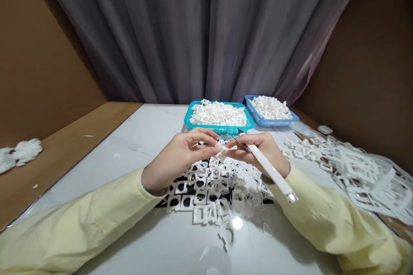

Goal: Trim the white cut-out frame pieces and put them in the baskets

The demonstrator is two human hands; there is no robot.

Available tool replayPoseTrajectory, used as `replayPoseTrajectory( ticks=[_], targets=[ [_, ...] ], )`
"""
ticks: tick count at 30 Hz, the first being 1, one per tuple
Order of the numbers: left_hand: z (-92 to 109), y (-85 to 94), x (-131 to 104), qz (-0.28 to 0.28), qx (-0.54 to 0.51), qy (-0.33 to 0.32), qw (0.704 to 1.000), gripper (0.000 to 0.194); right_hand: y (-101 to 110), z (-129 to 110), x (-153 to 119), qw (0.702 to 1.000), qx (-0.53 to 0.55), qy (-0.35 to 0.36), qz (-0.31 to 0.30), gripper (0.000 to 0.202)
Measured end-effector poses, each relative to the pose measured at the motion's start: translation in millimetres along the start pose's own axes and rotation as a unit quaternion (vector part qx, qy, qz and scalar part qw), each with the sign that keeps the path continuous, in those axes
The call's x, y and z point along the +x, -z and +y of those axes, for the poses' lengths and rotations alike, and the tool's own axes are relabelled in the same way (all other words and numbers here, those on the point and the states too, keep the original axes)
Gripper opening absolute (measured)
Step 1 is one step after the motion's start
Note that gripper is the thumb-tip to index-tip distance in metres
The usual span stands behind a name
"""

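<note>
Both hands meet above a heap of white foam-like cut-out pieces (200,197) with holes in them. Pinched between the thumb and fingers of my left hand (183,152) is a small white piece (222,151), its shape mostly hidden. My right hand (263,148) touches the other side of that piece with its fingertips. It also grips a slim white-handled tool (271,172), whose narrow dark metal end points up and left. The handle slants down to the right past my wrist. I cannot make out the tool's exact kind.
A teal basket (187,121) and a blue basket (258,120), both filled with white pieces, stand at the back. White sheet scraps (364,176) pile up at right. Cardboard walls (41,64) flank the glossy table (129,137); a grey curtain (180,30) hangs behind.
</note>
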State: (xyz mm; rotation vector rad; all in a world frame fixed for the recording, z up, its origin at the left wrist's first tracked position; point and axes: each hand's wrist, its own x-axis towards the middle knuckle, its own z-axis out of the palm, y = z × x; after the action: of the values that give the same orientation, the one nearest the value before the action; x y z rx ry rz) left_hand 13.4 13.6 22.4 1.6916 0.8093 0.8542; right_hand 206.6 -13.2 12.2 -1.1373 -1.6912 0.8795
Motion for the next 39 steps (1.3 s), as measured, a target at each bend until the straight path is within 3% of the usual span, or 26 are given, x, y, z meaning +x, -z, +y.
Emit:
replayPoseTrajectory(
  ticks=[5, 10, 17, 23, 32, 36, 39],
  targets=[
    [-1, 4.1, 1, -0.058, -0.026, 0.067, 0.996, 0.013, -1, 0, 0, 1.0, -0.011, 0.005, -0.015, 0.033],
    [0, 1.8, -3, -0.083, -0.091, 0.076, 0.989, 0.014, -2, 4, 4, 0.999, -0.014, -0.034, 0.025, 0.03],
    [-3, -0.2, -4, -0.057, -0.109, 0.127, 0.984, 0.015, -6, 9, 10, 0.996, -0.019, -0.066, 0.058, 0.042],
    [-7, -2.9, -3, -0.039, -0.08, 0.124, 0.988, 0.022, -8, 16, 12, 0.994, -0.024, -0.086, 0.068, 0.051],
    [-12, -7.4, -1, 0.002, -0.099, 0.168, 0.981, 0.022, -13, 22, 12, 0.992, 0.003, -0.109, 0.062, 0.047],
    [-13, -7.2, 1, 0.025, -0.1, 0.15, 0.983, 0.022, -13, 26, 14, 0.99, 0.028, -0.121, 0.067, 0.044],
    [-22, 3.5, 21, 0.071, -0.01, 0.093, 0.993, 0.025, -11, 27, 17, 0.986, 0.052, -0.129, 0.091, 0.043]
  ],
)
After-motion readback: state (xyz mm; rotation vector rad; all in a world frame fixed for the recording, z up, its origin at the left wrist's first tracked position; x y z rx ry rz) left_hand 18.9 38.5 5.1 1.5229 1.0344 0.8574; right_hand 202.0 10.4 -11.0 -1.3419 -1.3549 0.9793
